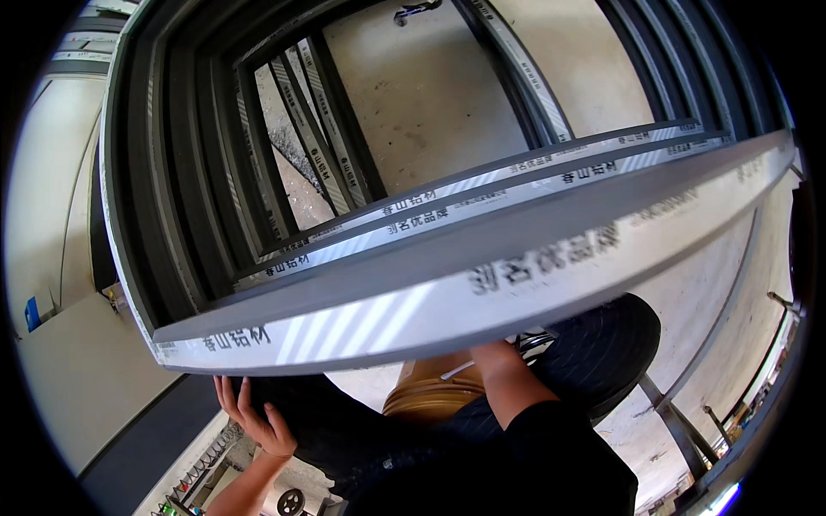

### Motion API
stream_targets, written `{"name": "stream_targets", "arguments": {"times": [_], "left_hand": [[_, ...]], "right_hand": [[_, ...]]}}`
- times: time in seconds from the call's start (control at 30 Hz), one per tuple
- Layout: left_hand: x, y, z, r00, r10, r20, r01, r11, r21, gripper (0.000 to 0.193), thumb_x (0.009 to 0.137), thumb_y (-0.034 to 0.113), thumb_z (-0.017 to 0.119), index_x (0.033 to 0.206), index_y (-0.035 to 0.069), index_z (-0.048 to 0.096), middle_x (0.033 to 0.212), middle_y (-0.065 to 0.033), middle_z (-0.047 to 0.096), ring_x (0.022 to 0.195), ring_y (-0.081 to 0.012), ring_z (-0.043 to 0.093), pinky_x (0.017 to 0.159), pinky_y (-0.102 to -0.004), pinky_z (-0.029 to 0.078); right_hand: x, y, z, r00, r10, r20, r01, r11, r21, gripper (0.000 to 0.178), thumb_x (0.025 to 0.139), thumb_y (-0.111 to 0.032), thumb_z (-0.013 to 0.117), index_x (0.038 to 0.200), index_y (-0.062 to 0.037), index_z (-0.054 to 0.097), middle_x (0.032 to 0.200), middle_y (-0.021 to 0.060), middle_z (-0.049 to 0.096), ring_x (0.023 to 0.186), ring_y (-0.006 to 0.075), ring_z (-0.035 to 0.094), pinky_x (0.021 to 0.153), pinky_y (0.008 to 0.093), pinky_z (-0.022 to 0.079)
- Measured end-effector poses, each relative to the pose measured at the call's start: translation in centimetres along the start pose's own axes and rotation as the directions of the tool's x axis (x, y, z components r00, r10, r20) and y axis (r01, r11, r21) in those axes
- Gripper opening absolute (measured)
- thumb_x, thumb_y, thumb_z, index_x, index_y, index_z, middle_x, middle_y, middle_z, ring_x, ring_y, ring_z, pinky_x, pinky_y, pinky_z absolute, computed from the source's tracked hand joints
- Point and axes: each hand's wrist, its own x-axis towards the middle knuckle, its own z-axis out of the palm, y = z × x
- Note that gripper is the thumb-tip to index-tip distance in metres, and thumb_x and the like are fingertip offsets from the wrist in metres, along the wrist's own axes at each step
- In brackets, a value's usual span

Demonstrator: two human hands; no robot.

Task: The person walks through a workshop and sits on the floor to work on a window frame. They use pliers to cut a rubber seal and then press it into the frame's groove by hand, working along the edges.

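Stacked dark grey metal frames with printed white protective film fill the upper view. The nearest frame runs across in front of me, its film-covered side facing me. My left hand is at this frame's lower left edge, fingers stretched out and apart, fingertips up against its underside. My right hand reaches up beneath the frame's middle; only the wrist area shows and its fingers are hidden behind the frame. A thin pale rod sticks out beside the right wrist; what it belongs to is hidden.
A ribbed tan-brown object stands between my knees. Grey-white boards lie at the left. A metal rack stands at the lower right. A dark wheel-like part is at the bottom. Concrete floor shows through the frames.
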Motion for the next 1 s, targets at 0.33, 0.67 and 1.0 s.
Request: {"name": "stream_targets", "arguments": {"times": [0.33, 0.67, 1.0], "left_hand": [[-1.5, 0.1, 0.0, 0.995, -0.027, -0.092, 0.038, 0.993, 0.115, 0.042, 0.084, 0.010, 0.046, 0.124, -0.002, 0.050, 0.144, -0.0190, 0.037, 0.136, -0.0387, 0.028, 0.112, -0.0486, 0.019], [-6.3, 0.0, -0.2, 0.977, -0.030, -0.209, 0.060, 0.988, 0.139, 0.036, 0.079, 0.010, 0.056, 0.114, 0.002, 0.057, 0.139, -0.0172, 0.042, 0.135, -0.0401, 0.030, 0.110, -0.0527, 0.022], [-6.2, 7.4, 3.6, 0.677, 0.040, 0.735, 0.710, -0.299, -0.637, 0.038, 0.100, 0.032, 0.046, 0.108, -0.003, 0.060, 0.088, -0.0092, 0.065, 0.093, -0.0229, 0.063, 0.088, -0.0380, 0.049]], "right_hand": [[-10.8, -4.0, -1.7, 0.920, 0.245, -0.306, -0.150, 0.941, 0.302, 0.050, 0.066, -0.025, 0.080, 0.104, -0.0014, 0.058, 0.101, 0.0199, 0.067, 0.093, 0.0336, 0.066, 0.076, 0.0412, 0.055], [-29.6, -12.9, 0.4, 0.749, -0.555, 0.362, 0.340, 0.791, 0.509, 0.028, 0.066, -0.002, 0.074, 0.087, -0.0004, 0.055, 0.074, 0.0084, 0.062, 0.063, 0.0175, 0.064, 0.051, 0.0303, 0.049], [-43.8, -9.6, -8.0, 0.475, -0.875, 0.095, 0.716, 0.447, 0.536, 0.023, 0.083, -0.001, 0.068, 0.097, -0.0009, 0.049, 0.085, 0.0050, 0.060, 0.081, 0.0111, 0.061, 0.071, 0.0258, 0.049]]}}
